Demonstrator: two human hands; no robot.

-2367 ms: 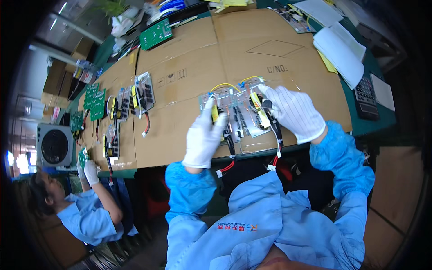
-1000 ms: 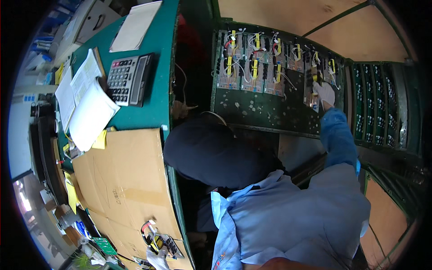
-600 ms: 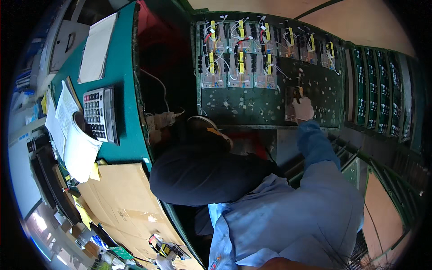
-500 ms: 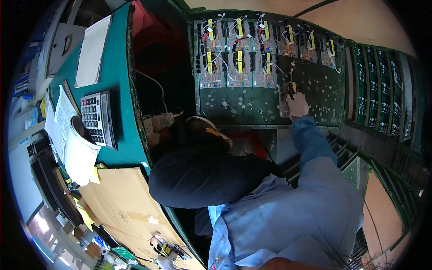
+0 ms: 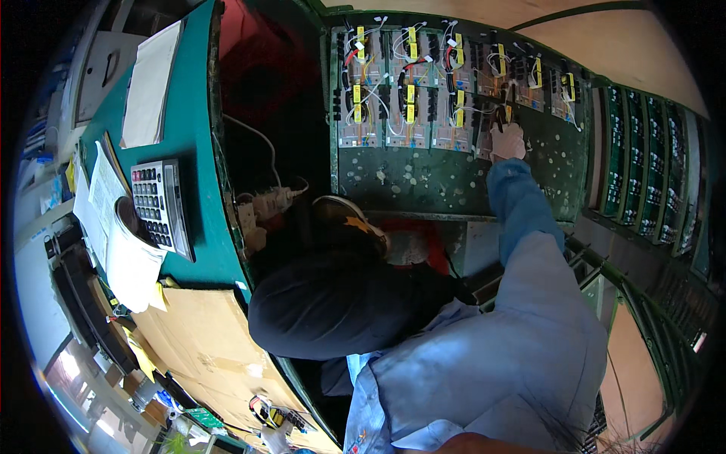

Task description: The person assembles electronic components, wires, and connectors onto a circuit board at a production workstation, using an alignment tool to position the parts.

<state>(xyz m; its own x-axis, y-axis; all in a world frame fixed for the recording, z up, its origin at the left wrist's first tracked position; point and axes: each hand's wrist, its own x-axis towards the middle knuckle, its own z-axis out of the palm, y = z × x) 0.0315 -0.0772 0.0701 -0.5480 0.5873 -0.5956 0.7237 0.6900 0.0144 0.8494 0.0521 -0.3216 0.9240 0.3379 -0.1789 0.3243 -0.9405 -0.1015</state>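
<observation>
Right hand [image 5: 508,144], pinching a wired circuit board [image 5: 483,141] at two o'clock, has advanced it near the lower board row [image 5: 408,136]; left hand [image 5: 277,437], seven o'clock: grip cannot be determined.

The shelf [image 5: 423,181] looks like green-painted metal, its bare stretch toward the lower edge flecked with pale spots; the boards [image 5: 363,138] toward its upper edge carry plastic-coated wires [image 5: 376,92]. The right hand [image 5: 507,139] wears a matt cloth glove [image 5: 514,148], below it a soft, creased cloth sleeve [image 5: 522,198]. Near the smooth green worktop's [image 5: 198,113] edge I see a hard plastic calculator [image 5: 160,208], smooth paper sheets [image 5: 136,261] and dull cardboard [image 5: 189,325] with glossy tape [image 5: 236,365].
</observation>
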